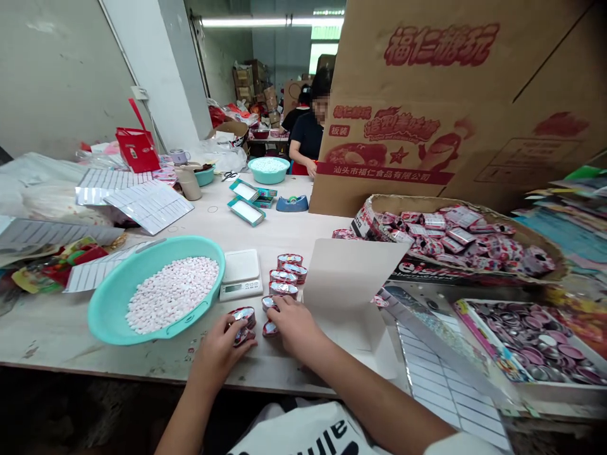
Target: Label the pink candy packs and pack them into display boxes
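My left hand (219,351) curls around small red packs near the table's front edge, its thumb and fingers closed on them. One red pack with a pale shiny top (243,313) shows above those fingers. Just to the right, my right hand (296,322) has its fingertips bent over another small red pack (269,303); a further pack (270,329) sits below its fingers. Behind it stand several like packs (283,289) in stacks. Beside my right forearm is an open white box (353,272) with its lid raised. The fingers partly hide the packs.
At left stands a turquoise basin (107,316) of small pale candies, beside a white digital scale (241,273). A cardboard tray (545,278) of red packs and a box of small metal lids (545,341) lie right. A tall carton (403,95) partly hides a co-worker (306,136).
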The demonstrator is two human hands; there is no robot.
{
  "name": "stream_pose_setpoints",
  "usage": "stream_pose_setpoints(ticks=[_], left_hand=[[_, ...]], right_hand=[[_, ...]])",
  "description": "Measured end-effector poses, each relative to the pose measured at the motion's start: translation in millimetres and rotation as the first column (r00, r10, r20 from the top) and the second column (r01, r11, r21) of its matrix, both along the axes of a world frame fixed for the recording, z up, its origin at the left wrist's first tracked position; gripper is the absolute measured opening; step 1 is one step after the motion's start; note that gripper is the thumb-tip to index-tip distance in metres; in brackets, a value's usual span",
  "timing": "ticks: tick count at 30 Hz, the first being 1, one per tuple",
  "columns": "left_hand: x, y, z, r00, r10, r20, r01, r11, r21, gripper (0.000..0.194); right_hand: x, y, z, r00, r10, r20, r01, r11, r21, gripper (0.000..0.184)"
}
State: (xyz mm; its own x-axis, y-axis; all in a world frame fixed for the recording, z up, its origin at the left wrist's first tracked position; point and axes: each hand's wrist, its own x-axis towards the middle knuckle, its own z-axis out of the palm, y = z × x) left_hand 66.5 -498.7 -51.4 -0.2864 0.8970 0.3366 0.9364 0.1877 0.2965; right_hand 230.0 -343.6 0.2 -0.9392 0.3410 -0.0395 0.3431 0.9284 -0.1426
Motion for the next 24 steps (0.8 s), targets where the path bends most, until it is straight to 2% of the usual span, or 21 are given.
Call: stream_pose_setpoints(ticks=[1,4,6,8,9,11,14,16,19,21,24], left_hand=[[2.1,8.5,4.1,0.998,0.015,-0.061,-0.015,1.000,0.000,0.041],[7.6,30.5,16.4,0.978,0.098,-0.182,-0.108,0.993,-0.048,0.080],[8.0,36.7,20.4,0.979,0.144,-0.142,-0.169,0.968,-0.184,0.100],[4.8,35.3,20.5,0.984,0.166,-0.071,-0.180,0.924,-0.338,0.111],[2.1,32.7,19.6,0.985,0.166,-0.041,-0.169,0.907,-0.385,0.112],[-4.0,26.0,17.0,0.991,0.132,0.010,-0.117,0.907,-0.405,0.101],[-9.8,18.9,13.5,0.991,0.116,0.071,-0.082,0.926,-0.370,0.069],[-8.8,17.8,11.8,0.987,0.139,0.075,-0.103,0.927,-0.360,0.059],[-1.8,20.4,10.7,0.979,0.197,0.048,-0.164,0.910,-0.382,0.066],[3.1,23.4,11.1,0.970,0.242,0.020,-0.214,0.889,-0.405,0.070],[6.6,26.6,12.3,0.964,0.264,-0.018,-0.247,0.872,-0.423,0.065]], right_hand=[[-1.0,2.3,1.2,1.000,0.004,-0.008,-0.004,1.000,-0.002,0.043],[-5.4,11.3,4.9,0.999,0.024,-0.041,-0.024,1.000,-0.007,0.035],[-7.7,16.7,6.3,0.998,0.039,-0.057,-0.041,0.999,-0.029,0.034],[-9.0,20.0,6.6,0.997,0.035,-0.063,-0.039,0.998,-0.058,0.048],[-9.5,20.7,6.4,0.998,0.029,-0.055,-0.033,0.997,-0.066,0.058],[-10.7,20.5,6.0,1.000,0.008,-0.024,-0.010,0.998,-0.063,0.069],[-13.1,18.9,5.5,0.999,-0.049,0.002,0.049,0.997,-0.055,0.061],[-14.6,18.3,4.5,0.998,-0.070,-0.004,0.069,0.995,-0.072,0.059],[-16.5,15.8,1.0,0.999,-0.047,-0.004,0.047,0.997,-0.065,0.058],[-17.2,11.4,-2.5,0.999,-0.035,-0.011,0.035,0.999,-0.026,0.049],[-16.8,4.2,-6.2,0.999,0.009,-0.047,-0.008,1.000,0.027,0.033]])
